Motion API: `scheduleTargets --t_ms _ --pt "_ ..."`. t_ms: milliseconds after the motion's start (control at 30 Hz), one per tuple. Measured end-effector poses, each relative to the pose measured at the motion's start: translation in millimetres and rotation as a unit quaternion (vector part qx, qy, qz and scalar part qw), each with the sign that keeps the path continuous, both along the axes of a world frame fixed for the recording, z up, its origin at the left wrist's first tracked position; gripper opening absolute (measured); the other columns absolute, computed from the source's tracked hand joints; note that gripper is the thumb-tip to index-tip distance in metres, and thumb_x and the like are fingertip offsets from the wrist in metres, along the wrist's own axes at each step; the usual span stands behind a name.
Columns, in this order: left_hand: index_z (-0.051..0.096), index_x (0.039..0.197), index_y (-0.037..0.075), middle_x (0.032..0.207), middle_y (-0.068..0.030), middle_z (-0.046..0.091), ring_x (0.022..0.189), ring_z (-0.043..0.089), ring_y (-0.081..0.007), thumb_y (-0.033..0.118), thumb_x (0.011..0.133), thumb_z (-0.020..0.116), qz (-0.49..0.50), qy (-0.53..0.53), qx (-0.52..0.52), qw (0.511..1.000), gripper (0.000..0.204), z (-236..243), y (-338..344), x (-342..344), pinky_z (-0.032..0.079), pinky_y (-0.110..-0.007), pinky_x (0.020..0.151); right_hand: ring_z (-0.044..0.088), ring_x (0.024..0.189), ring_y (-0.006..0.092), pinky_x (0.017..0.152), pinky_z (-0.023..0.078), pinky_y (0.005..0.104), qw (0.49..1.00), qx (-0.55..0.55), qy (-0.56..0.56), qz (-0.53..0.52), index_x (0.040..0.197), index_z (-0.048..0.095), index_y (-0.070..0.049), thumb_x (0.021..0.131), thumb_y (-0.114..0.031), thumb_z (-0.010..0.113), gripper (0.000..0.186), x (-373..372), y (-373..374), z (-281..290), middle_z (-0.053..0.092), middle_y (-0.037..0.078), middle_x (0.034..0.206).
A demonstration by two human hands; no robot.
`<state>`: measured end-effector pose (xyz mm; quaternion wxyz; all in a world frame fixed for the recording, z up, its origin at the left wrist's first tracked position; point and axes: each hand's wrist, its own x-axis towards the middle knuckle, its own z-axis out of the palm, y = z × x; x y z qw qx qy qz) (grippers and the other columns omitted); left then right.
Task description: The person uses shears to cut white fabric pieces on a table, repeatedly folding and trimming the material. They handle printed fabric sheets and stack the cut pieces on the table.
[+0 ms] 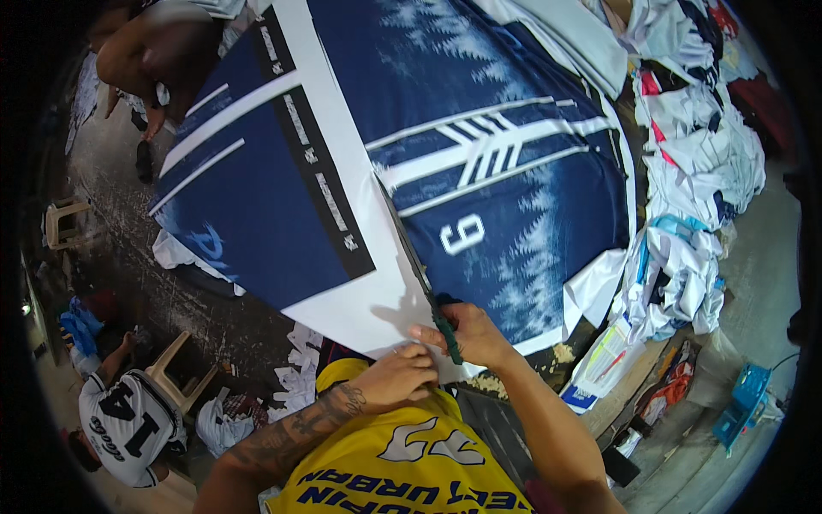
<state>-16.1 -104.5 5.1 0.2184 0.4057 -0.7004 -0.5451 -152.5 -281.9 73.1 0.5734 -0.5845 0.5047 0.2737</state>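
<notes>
A large sheet of printed fabric (330,315) lies before me, with navy panels separated by a white strip. The right navy panel (531,214) carries white stripes and pale tree shapes. My right hand (475,336) grips long scissors (419,265) by their dark green handles. Their dark blades point away from me, along the border between the white strip and the right panel. Close to the handles, my left hand (398,374) has its fingers curled at the near edge of the white fabric, seeming to pinch it. Its fingertips are partly hidden.
Heaped white fabric pieces (693,146) line the right side. A blue plastic basket (743,403) stands at lower right. At lower left a person in a white jersey (133,424) is near a beige stool (180,377). Another person's bare leg (137,60) shows at upper left.
</notes>
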Motion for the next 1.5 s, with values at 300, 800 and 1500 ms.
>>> scheduleTargets --t_ms 300,800,1500 --pt "0.071 0.121 0.006 0.12 -0.017 0.071 0.124 0.063 -0.0348 0.034 0.102 0.07 -0.068 0.128 0.223 0.964 0.034 -8.5 -42.0 32.2 0.049 -0.047 0.107 0.07 0.078 0.0262 0.074 0.055 0.0402 1.0 -0.006 0.013 -0.001 0.092 0.077 0.002 0.084 -0.076 0.077 0.079 74.6 -52.2 -4.0 0.073 0.017 0.08" --pt "0.07 0.137 0.013 0.123 -0.014 0.077 0.114 0.072 -0.035 0.06 0.107 0.056 -0.303 0.203 0.338 0.867 0.057 -49.8 -112.6 39.7 0.054 -0.046 0.098 0.068 0.073 0.026 0.073 0.053 0.0398 1.0 0.022 0.021 0.008 0.085 0.076 0.002 0.083 -0.077 0.078 0.079 221.7 -160.9 -4.6 0.069 0.015 0.074" --pt "0.038 0.163 -0.001 0.175 -0.025 0.025 0.163 0.015 -0.0456 0.053 0.101 0.06 0.443 -0.43 -0.087 0.782 0.086 13.9 -228.2 302.2 0.006 -0.068 0.129 0.061 0.058 0.014 0.057 0.05 0.0301 0.993 -0.021 -0.085 -0.078 0.082 0.076 -0.002 0.082 -0.079 0.079 0.077 325.2 -219.6 1.2 0.06 0.005 0.062"
